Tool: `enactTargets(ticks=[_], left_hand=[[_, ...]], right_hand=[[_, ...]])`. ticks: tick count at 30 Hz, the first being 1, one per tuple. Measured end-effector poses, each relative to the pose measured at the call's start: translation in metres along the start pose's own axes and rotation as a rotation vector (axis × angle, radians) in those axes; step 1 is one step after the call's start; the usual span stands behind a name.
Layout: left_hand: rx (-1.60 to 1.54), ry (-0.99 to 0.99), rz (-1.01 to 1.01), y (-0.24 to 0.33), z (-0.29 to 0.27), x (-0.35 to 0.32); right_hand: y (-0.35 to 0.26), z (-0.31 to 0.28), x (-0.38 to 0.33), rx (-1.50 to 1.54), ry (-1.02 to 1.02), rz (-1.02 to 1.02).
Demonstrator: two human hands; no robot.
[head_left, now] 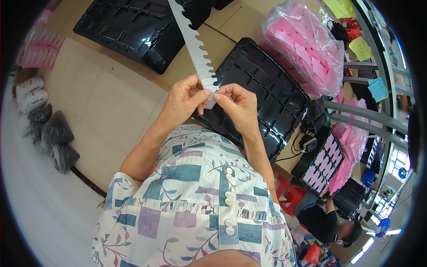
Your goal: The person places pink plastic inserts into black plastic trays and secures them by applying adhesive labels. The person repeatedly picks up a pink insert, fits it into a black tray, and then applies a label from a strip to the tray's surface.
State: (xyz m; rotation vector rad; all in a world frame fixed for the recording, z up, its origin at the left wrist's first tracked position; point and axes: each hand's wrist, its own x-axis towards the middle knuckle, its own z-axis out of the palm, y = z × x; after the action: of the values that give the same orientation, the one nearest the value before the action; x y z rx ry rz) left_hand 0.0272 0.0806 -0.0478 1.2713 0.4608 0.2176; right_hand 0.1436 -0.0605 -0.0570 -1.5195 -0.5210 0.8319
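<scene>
A long pale grey strip (pixel 195 49), its right edge cut into a row of notches, slants up and away from me toward the top of the view. My left hand (pixel 184 99) pinches its near end from the left between thumb and fingers. On the other side my right hand (pixel 238 103) is closed on the same end, thumb and forefinger pressed together at the edge. Just beyond and under the hands lies a black moulded plastic tray (pixel 262 84) with raised ribs; the strip's near end hangs over its left corner.
Nested black trays (pixel 129 31) stand at the far left of the cardboard-covered table (pixel 178 66). A clear bag of pink pieces (pixel 307 49) lies at the far right. Rightward are a tray with pale pink pieces (pixel 324 162), a red stool (pixel 289 196) and a co-worker (pixel 327 222).
</scene>
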Motion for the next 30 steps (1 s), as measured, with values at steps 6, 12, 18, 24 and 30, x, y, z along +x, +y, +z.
enactTargets(ticks=[6, 12, 18, 24, 30], left_hand=[[0.091, 0.029, 0.029, 0.004, 0.006, 0.005], [-0.151, 0.111, -0.136, -0.005, 0.009, 0.016], [-0.093, 0.219, 0.023, -0.013, 0.024, 0.004], [-0.369, 0.172, -0.076, -0.009, 0.032, 0.003], [-0.012, 0.177, 0.145, -0.006, 0.034, 0.005]], right_hand=[[-0.012, 0.000, -0.003, -0.306, 0.069, -0.126], [0.003, 0.006, -0.003, -0.992, 0.163, -1.059], [0.007, -0.008, 0.008, -0.841, 0.185, -1.074], [0.001, -0.002, 0.009, -0.854, 0.231, -1.146], [-0.021, -0.004, 0.005, -0.922, 0.196, -1.277]])
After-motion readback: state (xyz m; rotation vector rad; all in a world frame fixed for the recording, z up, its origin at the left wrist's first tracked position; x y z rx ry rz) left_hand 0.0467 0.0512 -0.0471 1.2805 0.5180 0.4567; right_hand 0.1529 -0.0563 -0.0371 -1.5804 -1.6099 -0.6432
